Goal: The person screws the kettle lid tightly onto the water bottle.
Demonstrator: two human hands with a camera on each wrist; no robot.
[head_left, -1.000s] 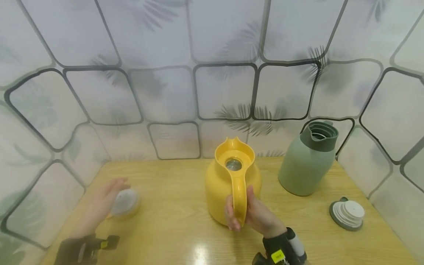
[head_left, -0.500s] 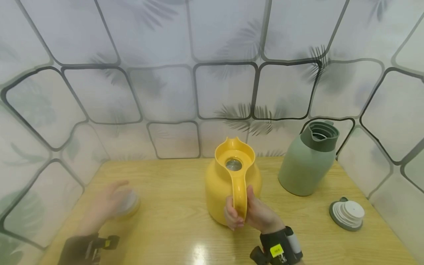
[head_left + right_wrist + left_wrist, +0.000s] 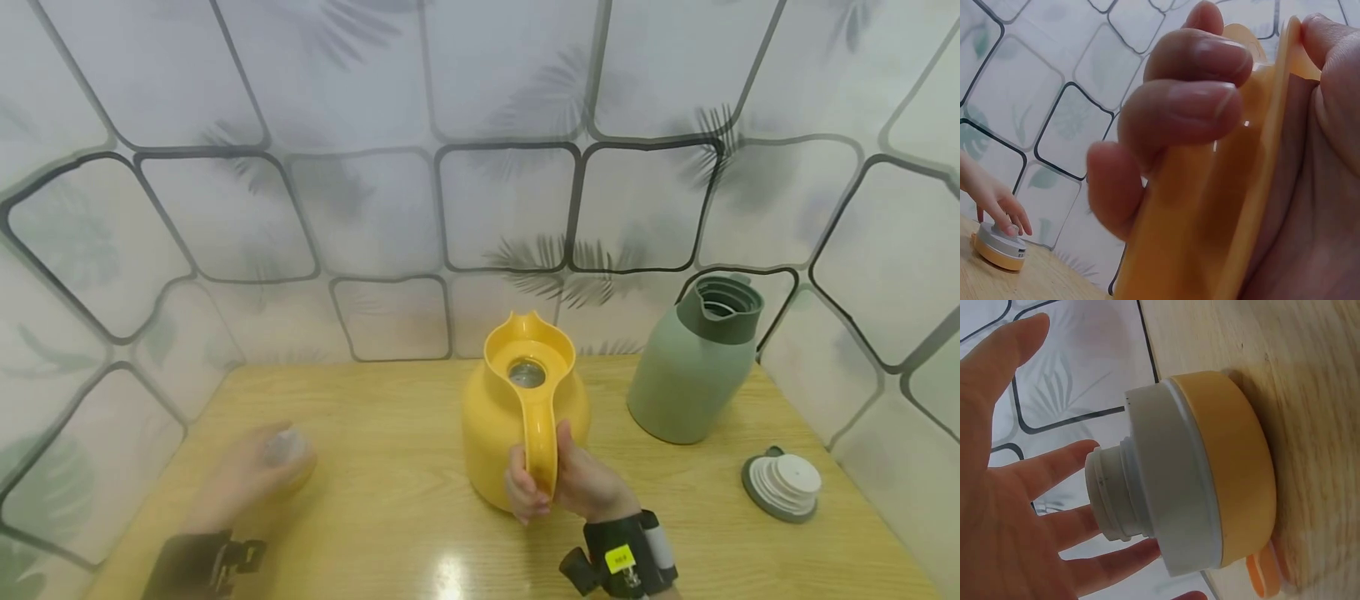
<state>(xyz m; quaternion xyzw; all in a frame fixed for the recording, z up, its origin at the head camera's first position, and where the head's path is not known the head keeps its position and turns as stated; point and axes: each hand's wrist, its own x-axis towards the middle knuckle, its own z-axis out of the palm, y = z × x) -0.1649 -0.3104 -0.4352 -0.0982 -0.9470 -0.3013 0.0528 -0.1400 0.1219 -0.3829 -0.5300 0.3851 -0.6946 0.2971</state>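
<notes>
Evidently right fingers [image 3: 1182, 115] grip yellow jug handle [image 3: 539, 442]; left fingers [image 3: 1050, 472] spread by lid [image 3: 1172, 481], wide tabletop [image 3: 382, 450] between

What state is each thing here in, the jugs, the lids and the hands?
Yellow jug: standing, top uncovered.
Yellow-and-white lid: off, on the table, yellow side down, narrow white neck up.
Green jug: standing, top uncovered.
Green-and-white lid: off, white stepped side up.
Right hand: gripping the yellow jug's handle.
Left hand: fingers spread behind the yellow-and-white lid's neck; contact unclear.
</notes>
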